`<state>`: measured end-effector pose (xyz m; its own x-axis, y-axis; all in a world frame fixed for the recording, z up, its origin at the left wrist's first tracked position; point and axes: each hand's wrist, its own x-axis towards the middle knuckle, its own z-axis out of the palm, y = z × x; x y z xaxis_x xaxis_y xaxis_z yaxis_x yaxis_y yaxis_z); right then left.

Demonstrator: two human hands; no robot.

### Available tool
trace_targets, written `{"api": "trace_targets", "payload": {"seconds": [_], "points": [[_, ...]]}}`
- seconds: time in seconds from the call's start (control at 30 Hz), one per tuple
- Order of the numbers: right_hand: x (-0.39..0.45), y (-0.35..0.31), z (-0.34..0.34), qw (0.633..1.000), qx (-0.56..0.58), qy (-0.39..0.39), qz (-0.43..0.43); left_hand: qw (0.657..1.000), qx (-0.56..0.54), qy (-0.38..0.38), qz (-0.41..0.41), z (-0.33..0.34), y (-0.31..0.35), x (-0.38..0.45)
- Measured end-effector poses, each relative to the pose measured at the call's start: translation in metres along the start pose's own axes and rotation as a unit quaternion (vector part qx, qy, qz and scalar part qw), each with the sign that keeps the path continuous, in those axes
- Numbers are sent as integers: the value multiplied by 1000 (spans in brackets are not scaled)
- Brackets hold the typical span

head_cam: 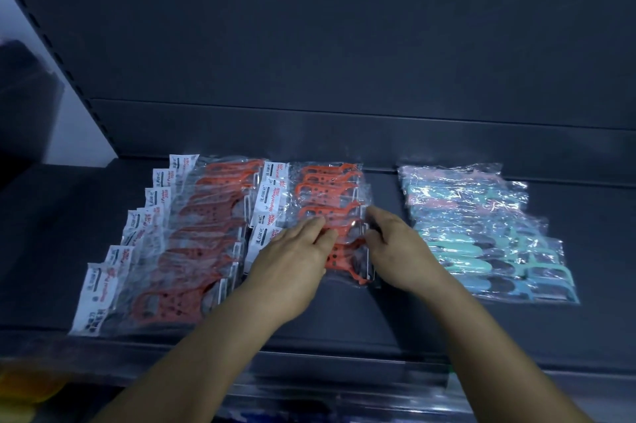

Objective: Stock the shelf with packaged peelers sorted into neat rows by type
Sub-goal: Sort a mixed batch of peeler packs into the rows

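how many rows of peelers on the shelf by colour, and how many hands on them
Orange rows: 2, left row and middle row
Teal and pink rows: 1
Total rows: 3
Hands: 2, left hand and right hand, both on the middle row

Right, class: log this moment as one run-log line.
stage: straightening middle orange peeler row | left hand: fingers on front pack | right hand: at row's right edge | teal row: untouched | shelf
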<state>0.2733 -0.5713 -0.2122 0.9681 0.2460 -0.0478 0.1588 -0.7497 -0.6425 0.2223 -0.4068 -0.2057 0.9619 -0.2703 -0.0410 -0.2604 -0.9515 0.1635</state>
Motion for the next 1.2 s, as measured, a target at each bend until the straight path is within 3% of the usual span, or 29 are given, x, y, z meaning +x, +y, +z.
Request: {"api": "trace_targets", "payload": {"seconds": [0.3,0.47,0.57,0.83,1.0,1.2], "points": [[-4,-8,3,998,12,16,55,998,-36,-21,-55,-19,-13,20],[-6,-11,6,998,0,6,67,991,-16,-107,-82,-20,-32,56],[-6,-13,7,998,4,10,58,989,-4,-121,-79,-17,-31,60],[-10,-16,5,998,-10,15,65,992,52,-97,-59,-30,-14,51],[-24,-4,-16,996,-80,42,26,996,88,-14,15,-38,23,52],[-56,50,-69,984,-157,78,17,993,55,15,99,-24,100,61]]}}
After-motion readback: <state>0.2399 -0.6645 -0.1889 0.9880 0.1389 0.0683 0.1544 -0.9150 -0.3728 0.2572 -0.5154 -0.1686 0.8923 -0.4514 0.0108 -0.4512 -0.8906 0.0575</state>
